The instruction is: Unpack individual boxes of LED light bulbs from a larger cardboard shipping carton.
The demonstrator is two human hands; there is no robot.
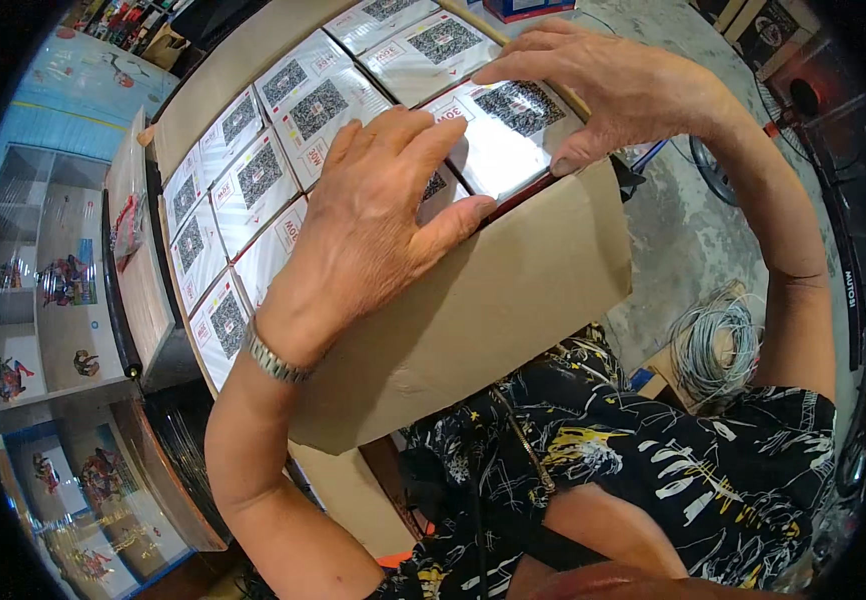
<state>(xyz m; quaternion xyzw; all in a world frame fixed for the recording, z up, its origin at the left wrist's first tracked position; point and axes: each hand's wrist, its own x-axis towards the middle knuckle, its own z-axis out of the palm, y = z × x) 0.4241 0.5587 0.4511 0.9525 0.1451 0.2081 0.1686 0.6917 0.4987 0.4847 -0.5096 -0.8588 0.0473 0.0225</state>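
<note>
A large cardboard carton [215, 71] stands before me, packed with rows of small white boxes [253, 172] that bear printed codes and "30W". Its near flap [470, 300] is folded outward towards me. My left hand [380, 195], with a metal watch band at the wrist, lies over the boxes near the flap's fold, fingers spread and thumb on a box edge. At the carton's right corner, my right hand [590, 97] spans one white box [504, 150], fingers at its far edge and thumb at its near edge. That box looks seated among the others.
Shelves with small figurines [65, 277] stand at the left, beside a board with a plastic bag [129, 225]. A coil of grey wire [718, 349] lies on the concrete floor [658, 247] at the right. A blue and red box [526, 7] is beyond the carton.
</note>
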